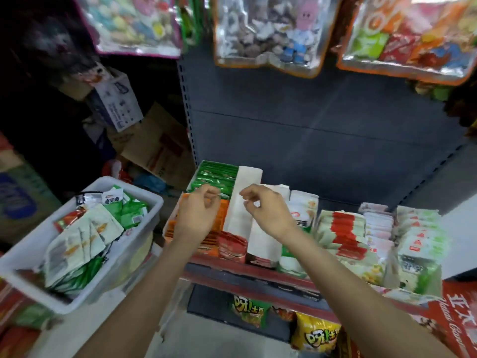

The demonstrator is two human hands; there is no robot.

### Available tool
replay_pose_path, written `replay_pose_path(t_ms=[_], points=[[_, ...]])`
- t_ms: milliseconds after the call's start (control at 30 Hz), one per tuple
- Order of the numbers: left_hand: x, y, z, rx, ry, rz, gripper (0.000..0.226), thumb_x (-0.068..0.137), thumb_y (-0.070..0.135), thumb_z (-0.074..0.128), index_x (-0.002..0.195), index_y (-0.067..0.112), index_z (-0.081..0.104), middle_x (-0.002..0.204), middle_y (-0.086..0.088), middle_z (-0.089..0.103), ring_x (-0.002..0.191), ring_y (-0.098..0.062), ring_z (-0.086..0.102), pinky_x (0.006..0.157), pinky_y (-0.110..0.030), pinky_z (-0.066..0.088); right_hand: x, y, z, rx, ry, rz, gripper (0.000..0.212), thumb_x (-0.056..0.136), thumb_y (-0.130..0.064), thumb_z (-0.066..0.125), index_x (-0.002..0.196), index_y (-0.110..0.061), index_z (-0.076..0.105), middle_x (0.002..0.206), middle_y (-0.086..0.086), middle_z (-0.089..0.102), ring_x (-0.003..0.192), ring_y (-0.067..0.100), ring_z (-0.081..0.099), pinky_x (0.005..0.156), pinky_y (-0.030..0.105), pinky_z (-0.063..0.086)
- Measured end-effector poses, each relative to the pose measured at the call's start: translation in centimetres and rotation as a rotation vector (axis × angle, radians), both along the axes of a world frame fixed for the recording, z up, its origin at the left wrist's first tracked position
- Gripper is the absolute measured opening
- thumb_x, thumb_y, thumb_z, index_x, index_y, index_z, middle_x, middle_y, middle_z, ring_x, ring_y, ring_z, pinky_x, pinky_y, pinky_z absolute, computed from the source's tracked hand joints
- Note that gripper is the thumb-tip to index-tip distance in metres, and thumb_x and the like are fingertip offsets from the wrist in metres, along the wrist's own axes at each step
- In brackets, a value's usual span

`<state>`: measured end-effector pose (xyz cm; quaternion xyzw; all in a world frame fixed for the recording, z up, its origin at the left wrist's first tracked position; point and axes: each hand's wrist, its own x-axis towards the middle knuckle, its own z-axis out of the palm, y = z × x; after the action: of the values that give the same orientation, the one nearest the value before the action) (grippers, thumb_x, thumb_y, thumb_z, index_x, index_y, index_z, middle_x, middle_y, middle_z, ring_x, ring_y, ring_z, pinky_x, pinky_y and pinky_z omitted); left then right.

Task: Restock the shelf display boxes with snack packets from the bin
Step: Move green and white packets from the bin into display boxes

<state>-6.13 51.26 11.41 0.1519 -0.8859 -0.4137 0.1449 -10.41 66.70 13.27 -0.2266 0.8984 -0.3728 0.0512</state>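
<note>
Meanwhile both hands, left [197, 213] and right [265, 210], hover loosely curled and empty over green and orange snack packets [215, 177].

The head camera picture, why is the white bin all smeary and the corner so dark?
Head view: the white bin and its packets smear from motion blur; the upper left corner gets little light; the hanging bags show glare; both hands look sharper.

translucent white plastic bin [144, 202], glossy foil snack packets [87, 236], matt white cardboard display boxes [244, 202], dark matt metal shelf [322, 130]
</note>
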Motion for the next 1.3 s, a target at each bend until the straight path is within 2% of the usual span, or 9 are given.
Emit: replay_pose_path(t_ms=[200, 333, 600, 733, 900, 1033, 1167, 1200, 1300], points=[[6.7, -15.7, -1.9, 0.043, -0.072, 0.296, 0.022, 0.089, 0.020, 0.053, 0.103, 0.009, 0.065, 0.098, -0.014, 0.067, 0.094, -0.031, 0.061, 0.077, -0.030, 0.042, 2.8, -17.1, -2.2, 0.066, 0.035, 0.182, 0.035, 0.086, -0.003, 0.053, 0.120, -0.007, 0.059, 0.122, 0.015, 0.057, 0.117, 0.028, 0.050, 0.094, 0.025, 0.033], [10.2, -26.2, -4.5, -0.035, -0.229, 0.357, 0.024, 0.092, 0.007, 0.051, 0.113, 0.000, 0.061, 0.111, -0.021, 0.064, 0.104, -0.038, 0.058, 0.085, -0.034, 0.041, 4.9, -28.1, -5.4, 0.154, -0.129, 0.290, 0.036, 0.089, -0.006, 0.053, 0.125, -0.003, 0.054, 0.128, 0.016, 0.053, 0.121, 0.030, 0.048, 0.092, 0.030, 0.037], [12.5, -40.5, -12.9, -0.291, -0.705, -0.144, 0.050, 0.090, 0.026, 0.058, 0.134, 0.007, 0.043, 0.131, -0.012, 0.050, 0.117, -0.026, 0.050, 0.095, -0.032, 0.042, 5.9, -39.8, -13.1, 0.369, -0.529, 0.210, 0.057, 0.095, -0.019, 0.051, 0.146, -0.012, 0.027, 0.150, 0.011, 0.029, 0.135, 0.027, 0.035, 0.102, 0.029, 0.033], [12.4, -42.1, -15.9, -0.246, -0.713, -0.312, 0.078, 0.079, 0.040, 0.069, 0.140, 0.009, 0.031, 0.142, -0.009, 0.041, 0.130, -0.027, 0.041, 0.104, -0.037, 0.039, 6.3, -42.4, -15.8, 0.350, -0.645, 0.204, 0.061, 0.094, -0.024, 0.054, 0.148, -0.015, 0.026, 0.152, 0.008, 0.029, 0.137, 0.025, 0.033, 0.107, 0.031, 0.032], [13.4, -41.6, -18.7, -0.276, -0.697, -0.310, 0.103, 0.069, 0.047, 0.077, 0.147, 0.016, 0.018, 0.155, -0.007, 0.023, 0.135, -0.031, 0.034, 0.109, -0.046, 0.033, 6.7, -44.9, -17.5, 0.354, -0.597, 0.004, 0.055, 0.087, -0.032, 0.064, 0.133, -0.007, 0.046, 0.131, 0.013, 0.054, 0.121, 0.029, 0.051, 0.095, 0.031, 0.041], [14.0, -41.4, -18.5, -0.056, -0.587, -0.269, 0.099, 0.067, 0.040, 0.081, 0.146, 0.018, 0.025, 0.156, -0.004, 0.021, 0.141, -0.026, 0.022, 0.116, -0.037, 0.018, 7.6, -45.6, -17.8, 0.363, -0.624, 0.026, 0.029, 0.087, -0.034, 0.063, 0.108, -0.013, 0.062, 0.107, 0.011, 0.065, 0.109, 0.028, 0.059, 0.076, 0.028, 0.043], [14.0, -41.7, -16.6, 0.333, -0.503, -0.240, 0.067, 0.078, 0.026, 0.075, 0.136, 0.023, 0.040, 0.134, 0.024, 0.034, 0.120, 0.006, 0.037, 0.096, 0.000, 0.024, 8.6, -45.7, -17.8, 0.045, -0.655, -0.052, 0.016, 0.088, -0.015, 0.061, 0.103, -0.010, 0.059, 0.100, 0.012, 0.063, 0.095, 0.029, 0.059, 0.077, 0.033, 0.045], [13.6, -41.9, -16.3, 0.423, -0.471, -0.186, 0.051, 0.082, 0.023, 0.071, 0.128, 0.022, 0.048, 0.128, 0.024, 0.039, 0.114, 0.010, 0.039, 0.090, 0.002, 0.028, 8.6, -45.6, -17.6, -0.011, -0.640, -0.052, 0.005, 0.088, -0.012, 0.060, 0.089, -0.012, 0.055, 0.087, 0.010, 0.059, 0.083, 0.026, 0.056, 0.070, 0.032, 0.041], [11.3, -42.6, -15.4, 0.505, -0.336, 0.079, 0.040, 0.092, 0.031, 0.057, 0.130, 0.018, 0.052, 0.127, 0.001, 0.053, 0.110, -0.009, 0.050, 0.082, -0.015, 0.040, 7.9, -45.4, -16.2, -0.181, -0.636, -0.073, 0.029, 0.085, -0.003, 0.060, 0.070, -0.015, 0.037, 0.067, 0.016, 0.042, 0.066, 0.018, 0.042, 0.062, 0.031, 0.030]])
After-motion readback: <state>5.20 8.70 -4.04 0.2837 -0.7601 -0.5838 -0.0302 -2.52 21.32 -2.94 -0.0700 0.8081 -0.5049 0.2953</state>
